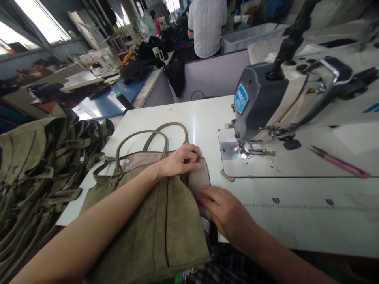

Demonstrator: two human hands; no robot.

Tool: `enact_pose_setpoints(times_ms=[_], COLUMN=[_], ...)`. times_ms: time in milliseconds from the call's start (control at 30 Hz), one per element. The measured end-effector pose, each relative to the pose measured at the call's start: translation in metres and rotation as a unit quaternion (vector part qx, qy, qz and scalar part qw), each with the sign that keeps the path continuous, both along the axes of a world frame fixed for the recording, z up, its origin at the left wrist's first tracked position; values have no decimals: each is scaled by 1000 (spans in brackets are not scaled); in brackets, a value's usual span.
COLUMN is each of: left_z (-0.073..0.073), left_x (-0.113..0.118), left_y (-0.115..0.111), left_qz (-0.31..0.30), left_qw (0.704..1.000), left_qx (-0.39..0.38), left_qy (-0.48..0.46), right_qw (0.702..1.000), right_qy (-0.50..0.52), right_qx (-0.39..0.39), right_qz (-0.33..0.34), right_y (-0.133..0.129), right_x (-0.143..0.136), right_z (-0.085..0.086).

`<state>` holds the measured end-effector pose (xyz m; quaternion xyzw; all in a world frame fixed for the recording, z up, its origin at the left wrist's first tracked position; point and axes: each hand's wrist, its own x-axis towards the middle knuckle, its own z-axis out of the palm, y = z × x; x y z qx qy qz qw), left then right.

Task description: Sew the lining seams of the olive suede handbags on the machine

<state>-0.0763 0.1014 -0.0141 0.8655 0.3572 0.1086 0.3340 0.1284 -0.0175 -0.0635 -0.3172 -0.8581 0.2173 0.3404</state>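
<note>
An olive-green handbag (pixel 136 221) with two looped handles lies on the white sewing table (pixel 118 126), its near part hanging past the front edge. My left hand (pixel 182 159) reaches across the bag and is closed at its upper right side, fingers curled on the edge of a pale beige panel (pixel 199 177). Lower on that same panel, my right hand (pixel 225 209) pinches its right side between thumb and fingers. Some of the panel is hidden under the bag's side and my fingers.
A sewing machine (pixel 260 106) stands to the right, its presser foot over a metal plate. Pink-handled thread snips (pixel 340 161) lie beside it. Several similar green bags (pixel 38 169) are heaped at left. A person in a white shirt (pixel 207 27) stands at the back.
</note>
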Motion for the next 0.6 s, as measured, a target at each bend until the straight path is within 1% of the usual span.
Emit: enact_pose_setpoints(times_ms=[67, 133, 233, 367, 433, 500, 600], left_z=[-7, -14, -19, -15, -11, -9, -7], left_x=[4, 8, 12, 19, 23, 26, 27], left_y=[-5, -7, 0, 18, 23, 24, 23], left_qz=[19, 52, 93, 69, 63, 74, 107], left_qw=[999, 994, 982, 977, 973, 967, 959], left_qx=[42, 89, 126, 110, 107, 110, 103], left_qy=[16, 45, 108, 166, 195, 219, 241], right_qw=[999, 999, 999, 1000, 1000, 1000, 999], right_qy=[22, 25, 2, -25, -25, -25, -37], right_qx=[25, 44, 42, 10, 9, 15, 18], right_qz=[2, 15, 5, -10, -11, -11, -10], right_y=[-1, -4, -9, -11, -12, -13, -19], right_x=[0, 2, 3, 2, 2, 3, 8], right_z=[-3, -5, -4, 2, 3, 3, 1])
